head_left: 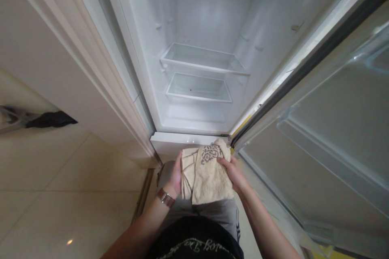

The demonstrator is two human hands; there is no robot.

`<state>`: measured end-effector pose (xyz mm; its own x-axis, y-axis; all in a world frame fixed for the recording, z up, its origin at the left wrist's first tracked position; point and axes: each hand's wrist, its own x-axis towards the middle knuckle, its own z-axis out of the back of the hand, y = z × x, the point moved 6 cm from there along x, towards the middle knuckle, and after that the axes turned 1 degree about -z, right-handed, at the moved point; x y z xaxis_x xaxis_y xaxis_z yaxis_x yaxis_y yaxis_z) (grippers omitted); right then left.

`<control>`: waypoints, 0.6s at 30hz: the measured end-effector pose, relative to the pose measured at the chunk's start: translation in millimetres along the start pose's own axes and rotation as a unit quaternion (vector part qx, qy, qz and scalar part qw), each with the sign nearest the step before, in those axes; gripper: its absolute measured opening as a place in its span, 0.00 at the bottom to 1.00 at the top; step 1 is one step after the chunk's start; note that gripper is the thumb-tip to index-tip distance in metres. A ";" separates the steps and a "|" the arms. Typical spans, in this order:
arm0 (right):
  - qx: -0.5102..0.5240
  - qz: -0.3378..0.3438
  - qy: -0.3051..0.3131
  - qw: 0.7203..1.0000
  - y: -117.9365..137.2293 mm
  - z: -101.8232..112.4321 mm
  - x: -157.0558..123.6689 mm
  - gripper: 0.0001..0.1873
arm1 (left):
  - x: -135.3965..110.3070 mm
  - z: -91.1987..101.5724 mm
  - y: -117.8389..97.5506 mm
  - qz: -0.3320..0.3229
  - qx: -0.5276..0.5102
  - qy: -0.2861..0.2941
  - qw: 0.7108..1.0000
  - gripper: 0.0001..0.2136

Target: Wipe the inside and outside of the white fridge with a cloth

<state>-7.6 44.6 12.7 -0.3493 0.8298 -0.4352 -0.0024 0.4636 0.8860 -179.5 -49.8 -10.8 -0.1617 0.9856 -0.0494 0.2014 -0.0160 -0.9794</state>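
Observation:
A beige cloth with a dark scroll pattern is held folded between my two hands, above my lap. Its left part shows several stacked folds with dark edging. My left hand grips the left side, its fingers mostly hidden behind the fabric. On the right, my right hand pinches the cloth with the thumb on top near the pattern. Just beyond the cloth stands an open refrigerator with a white interior. Two glass shelves, an upper one and a lower one, sit low inside it.
The refrigerator door stands swung open on the right, with a clear door bin along it. A pale wall edge rises close on the left. Tiled floor lies at lower left, and a black object is farther left.

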 end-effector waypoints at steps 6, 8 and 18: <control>-0.200 0.151 0.044 0.967 6.4 -3.4 -3.9 0.26 | -7.4 -13.9 74.2 0.280 -0.294 0.053 0.912 0.27; -0.264 0.192 0.076 0.942 5.7 -8.9 -6.9 0.23 | -10.8 -20.2 90.9 0.305 -0.315 0.044 0.898 0.22; -0.333 0.318 -0.031 0.887 23.8 27.0 -34.9 0.18 | -30.3 5.4 140.8 0.349 -0.359 -0.152 0.852 0.19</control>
<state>29.8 35.0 44.7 -0.4255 0.8835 0.1962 -0.3838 -0.3724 0.8450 -151.5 -82.8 -148.3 0.0185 0.6878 -0.7256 0.8729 -0.3650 -0.3237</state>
